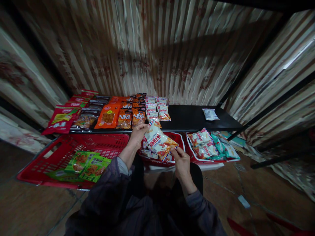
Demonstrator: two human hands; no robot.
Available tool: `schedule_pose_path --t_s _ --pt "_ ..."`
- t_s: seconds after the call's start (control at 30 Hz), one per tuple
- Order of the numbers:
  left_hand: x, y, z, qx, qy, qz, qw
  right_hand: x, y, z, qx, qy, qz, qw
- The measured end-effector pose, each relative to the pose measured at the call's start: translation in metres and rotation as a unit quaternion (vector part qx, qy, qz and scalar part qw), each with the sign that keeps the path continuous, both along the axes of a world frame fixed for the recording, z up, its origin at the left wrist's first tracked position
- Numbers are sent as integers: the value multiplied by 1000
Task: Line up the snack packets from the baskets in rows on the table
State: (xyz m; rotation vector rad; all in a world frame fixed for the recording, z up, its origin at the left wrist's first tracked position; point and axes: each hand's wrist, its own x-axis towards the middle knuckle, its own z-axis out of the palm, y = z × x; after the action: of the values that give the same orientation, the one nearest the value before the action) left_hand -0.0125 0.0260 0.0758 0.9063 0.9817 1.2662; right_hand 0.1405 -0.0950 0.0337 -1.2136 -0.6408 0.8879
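Note:
A white and orange snack bag with striped ends is stretched between my two hands, above a red basket. My left hand pinches its upper left end. At the lower right corner, my right hand grips it between thumb and fingers. More bags of the same look lie in the basket beneath, partly hidden by the held one. Just beyond, small matching snack bags stand in rows on a black shelf.
Left along the shelf are orange snack bags, dark packs and red packs. A lone white packet lies at right. A large red basket holds green packs; another basket holds white and teal bags. Curtains hang behind.

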Motion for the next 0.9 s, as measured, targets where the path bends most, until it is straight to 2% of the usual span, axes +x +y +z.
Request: schedule_pose_path --t_s 0.17,0.37,0.53,0.7,0.9 --pt "-1 -1 5 -6 7 -49 999 3 1 -8 -7 70 -26 997" --pt "-11 -7 -4 -74 -51 -53 995 0 5 -8 -3 133 -31 991" --pt "-9 -21 -10 -79 -100 -132 983 -8 9 -4 -8 195 -45 980" --pt "0 -32 -12 -62 -80 -178 979 -13 14 -8 -2 202 -44 978" --pt "8 -36 -19 -80 -71 -146 984 -16 17 -15 -13 182 -49 982"
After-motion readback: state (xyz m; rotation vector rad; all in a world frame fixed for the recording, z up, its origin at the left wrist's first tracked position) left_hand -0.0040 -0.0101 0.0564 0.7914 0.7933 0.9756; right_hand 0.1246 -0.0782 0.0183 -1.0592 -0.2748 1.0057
